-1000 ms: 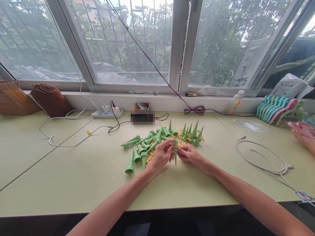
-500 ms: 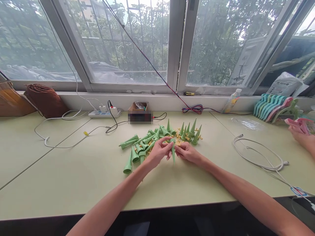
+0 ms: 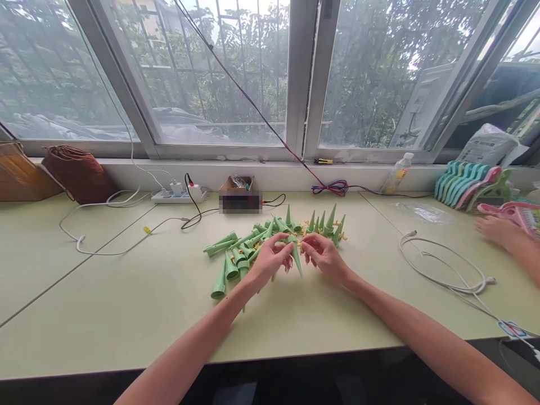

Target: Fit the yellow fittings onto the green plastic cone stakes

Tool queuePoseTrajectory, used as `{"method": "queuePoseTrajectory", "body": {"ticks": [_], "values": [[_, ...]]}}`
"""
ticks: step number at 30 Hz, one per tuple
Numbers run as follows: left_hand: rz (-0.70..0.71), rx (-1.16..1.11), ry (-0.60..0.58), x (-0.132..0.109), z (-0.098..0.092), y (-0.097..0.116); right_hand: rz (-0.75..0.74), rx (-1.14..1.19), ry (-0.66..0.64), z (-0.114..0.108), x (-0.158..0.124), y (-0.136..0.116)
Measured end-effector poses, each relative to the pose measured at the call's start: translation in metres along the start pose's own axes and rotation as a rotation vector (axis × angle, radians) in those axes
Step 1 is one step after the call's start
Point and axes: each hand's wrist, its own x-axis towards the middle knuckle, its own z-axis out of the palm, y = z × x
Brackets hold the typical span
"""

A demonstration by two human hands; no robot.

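Observation:
My left hand (image 3: 270, 261) pinches a green plastic watering spike (image 3: 297, 262) near its wide end, its tip pointing down and slightly right. My right hand (image 3: 328, 257) closes its fingertips on a small yellow valve (image 3: 300, 244) at the side of that spike; whether the valve sits in the spike I cannot tell. Left of my hands lies a heap of loose green spikes (image 3: 231, 269), some with yellow parts among them. Behind my right hand, several spikes (image 3: 331, 220) stand tip up, and yellow valves show beside them.
At the right, another person's hand (image 3: 498, 232) touches pink hangers (image 3: 508, 210) near a row of coloured hangers (image 3: 462, 183). A white cable (image 3: 442, 253) lies coiled on the table. A small cardboard box (image 3: 237, 183), a power strip (image 3: 179, 195) and a bottle (image 3: 399, 173) line the back.
The spike in my left hand has tilted, its tip swinging slightly right. My right hand has risen a little, fingers at the yellow valve. The other person's hand has moved left.

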Motion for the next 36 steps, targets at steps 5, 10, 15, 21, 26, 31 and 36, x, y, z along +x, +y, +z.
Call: {"method": "queuePoseTrajectory", "body": {"ticks": [5, 10, 15, 21, 26, 31, 36], "values": [[-0.009, -0.02, -0.024, -0.001, 0.001, -0.002, -0.024, 0.009, 0.033, 0.0, 0.0, 0.0], [-0.012, -0.057, -0.051, -0.001, 0.003, -0.005, -0.025, 0.009, 0.029, -0.001, 0.0, 0.005], [-0.008, -0.048, -0.074, -0.001, 0.004, -0.007, -0.009, 0.04, 0.022, -0.001, 0.0, 0.01], [0.137, 0.149, -0.054, -0.003, 0.005, -0.015, 0.02, 0.054, 0.005, 0.0, -0.002, 0.006], [0.245, 0.324, -0.025, -0.005, 0.005, -0.018, 0.039, 0.104, -0.002, 0.0, -0.001, 0.001], [0.196, 0.136, -0.075, -0.004, 0.007, -0.016, 0.043, 0.136, -0.004, 0.001, 0.0, 0.003], [0.095, -0.039, -0.102, -0.004, 0.007, -0.013, 0.052, 0.182, -0.02, 0.003, -0.001, 0.007]]}}
